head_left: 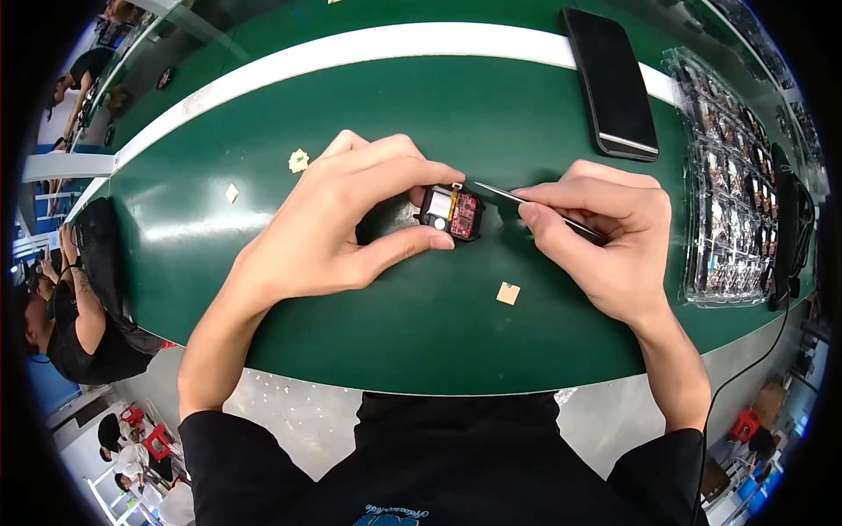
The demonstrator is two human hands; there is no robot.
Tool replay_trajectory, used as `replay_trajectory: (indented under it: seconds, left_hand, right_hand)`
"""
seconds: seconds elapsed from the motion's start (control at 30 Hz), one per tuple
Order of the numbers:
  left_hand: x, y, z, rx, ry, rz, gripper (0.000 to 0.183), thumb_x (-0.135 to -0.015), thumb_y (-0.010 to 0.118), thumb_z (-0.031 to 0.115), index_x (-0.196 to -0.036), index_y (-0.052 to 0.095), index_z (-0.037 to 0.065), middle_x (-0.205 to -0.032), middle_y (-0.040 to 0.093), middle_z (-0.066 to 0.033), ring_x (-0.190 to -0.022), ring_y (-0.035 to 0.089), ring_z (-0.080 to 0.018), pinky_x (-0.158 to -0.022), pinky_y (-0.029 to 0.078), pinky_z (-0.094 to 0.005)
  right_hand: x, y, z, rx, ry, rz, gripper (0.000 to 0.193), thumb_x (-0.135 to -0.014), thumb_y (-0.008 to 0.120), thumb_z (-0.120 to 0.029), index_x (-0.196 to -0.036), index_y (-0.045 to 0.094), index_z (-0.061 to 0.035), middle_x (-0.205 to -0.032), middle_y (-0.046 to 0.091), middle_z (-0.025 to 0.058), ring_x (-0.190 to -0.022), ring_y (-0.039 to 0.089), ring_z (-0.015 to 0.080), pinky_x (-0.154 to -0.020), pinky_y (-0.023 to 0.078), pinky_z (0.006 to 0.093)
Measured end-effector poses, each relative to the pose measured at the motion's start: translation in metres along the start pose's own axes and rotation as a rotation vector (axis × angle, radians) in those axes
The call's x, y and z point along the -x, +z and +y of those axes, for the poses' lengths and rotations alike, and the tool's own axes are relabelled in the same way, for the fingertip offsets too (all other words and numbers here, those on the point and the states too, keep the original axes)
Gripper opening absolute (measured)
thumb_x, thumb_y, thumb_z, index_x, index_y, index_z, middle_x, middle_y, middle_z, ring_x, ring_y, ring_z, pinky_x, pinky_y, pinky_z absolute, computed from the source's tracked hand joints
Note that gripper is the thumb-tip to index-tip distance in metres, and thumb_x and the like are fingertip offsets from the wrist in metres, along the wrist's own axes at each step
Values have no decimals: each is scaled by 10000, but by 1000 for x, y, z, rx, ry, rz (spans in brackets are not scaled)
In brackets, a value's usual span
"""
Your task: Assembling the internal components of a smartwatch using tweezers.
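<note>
Left hand (338,223) pinched around small black module (452,213) with red board, mid worktop (395,333). Right hand (605,237) closed on tweezers (526,203), tip just beside module. Tan square labels (508,293) scattered near hands. Clear trays (728,202) along right edge, dark phone (611,81) behind. Open green surface toward near edge.

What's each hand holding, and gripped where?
Left hand pinches a small black module with a red circuit board by its edges. Right hand holds tweezers along the rear shaft, tips pointing at the module.
</note>
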State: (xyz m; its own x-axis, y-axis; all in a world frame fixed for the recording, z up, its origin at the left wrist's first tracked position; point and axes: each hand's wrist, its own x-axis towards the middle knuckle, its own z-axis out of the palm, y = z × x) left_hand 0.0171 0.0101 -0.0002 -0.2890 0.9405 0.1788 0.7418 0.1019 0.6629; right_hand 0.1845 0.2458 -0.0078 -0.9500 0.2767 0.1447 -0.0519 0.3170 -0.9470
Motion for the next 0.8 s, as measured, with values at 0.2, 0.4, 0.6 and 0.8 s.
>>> replay_trajectory:
  seconds: [0.2,0.4,0.6,0.8]
  left_hand:
    - [0,1,-6,-36,1,29,563,-756,950,253,-1274,816,77,-935,708,-47,-802,567,-218,-762,385,-351]
    - [-2,2,-9,-42,28,38,581,-736,958,269,-1268,823,79,-901,682,-23,-741,472,-182,-712,336,-340]
    - [-1,-1,-5,-50,11,21,612,-724,963,240,-1289,811,59,-903,680,-22,-741,454,-169,-717,345,-331]
    - [-1,4,0,68,-98,66,587,-726,951,106,-1287,791,37,-888,658,-15,-739,423,-139,-732,364,-305]
  right_hand:
    - [-5,7,-1,235,-230,-82,159,-853,810,52,-1003,860,36,-658,632,33,-551,513,70,-520,318,262]
    - [-6,9,1,265,-241,-88,155,-854,800,66,-996,855,35,-670,638,31,-548,508,64,-518,313,261]
    - [-4,10,-2,292,-233,-71,157,-853,804,65,-1000,853,38,-672,636,26,-542,495,61,-515,304,263]
    - [-2,7,2,332,-302,-18,215,-822,840,75,-1031,859,27,-674,615,15,-532,465,59,-506,292,263]
